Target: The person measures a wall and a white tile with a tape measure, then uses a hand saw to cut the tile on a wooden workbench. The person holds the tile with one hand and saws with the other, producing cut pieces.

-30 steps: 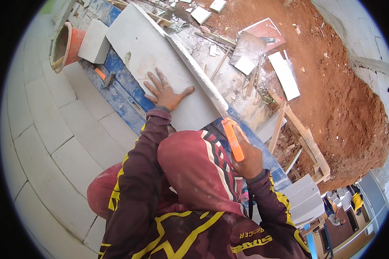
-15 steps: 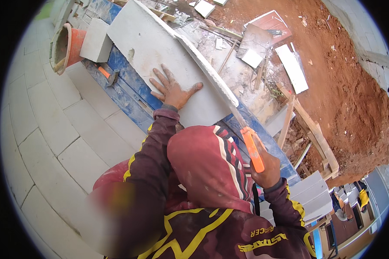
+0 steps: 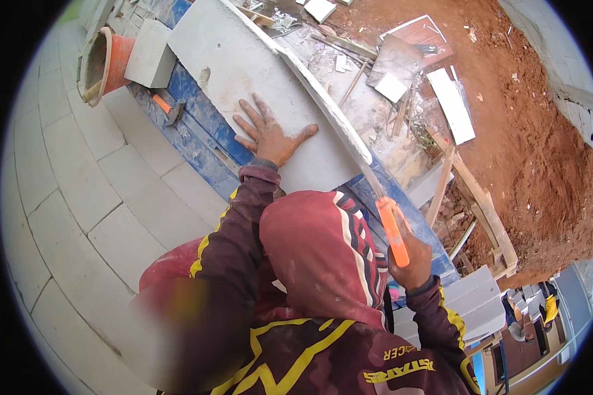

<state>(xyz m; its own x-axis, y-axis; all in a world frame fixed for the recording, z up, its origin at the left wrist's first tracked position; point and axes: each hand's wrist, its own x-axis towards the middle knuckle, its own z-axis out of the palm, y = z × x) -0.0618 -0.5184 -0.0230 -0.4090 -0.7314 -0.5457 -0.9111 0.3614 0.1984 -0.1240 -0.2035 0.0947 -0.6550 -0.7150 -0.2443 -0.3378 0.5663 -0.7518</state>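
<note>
A large pale grey lightweight concrete block [image 3: 237,66] lies slanted across a dusty blue surface. My left hand [image 3: 270,135] rests flat on its top face, fingers and thumb spread, holding nothing. My right hand [image 3: 412,257] is wrapped round the orange handle of a hand saw [image 3: 393,230], right of the block's near end. The saw's blade runs up along the block's right side, where a thin white strip stands along the edge. Most of the blade is hidden there, so I cannot tell how deep it sits.
An orange bucket [image 3: 117,62] and a smaller block [image 3: 150,54] stand at the far left. Near them lies an orange-handled tool [image 3: 161,104]. Timber pieces [image 3: 478,194], white offcuts [image 3: 451,105] and red soil [image 3: 534,158] lie to the right. Block paving or walling [image 3: 66,197] fills the left.
The whole view has shifted slightly, with things appearing a little farther right. My left hand keeps its place on the block; the saw and right hand show hardly any movement relative to it.
</note>
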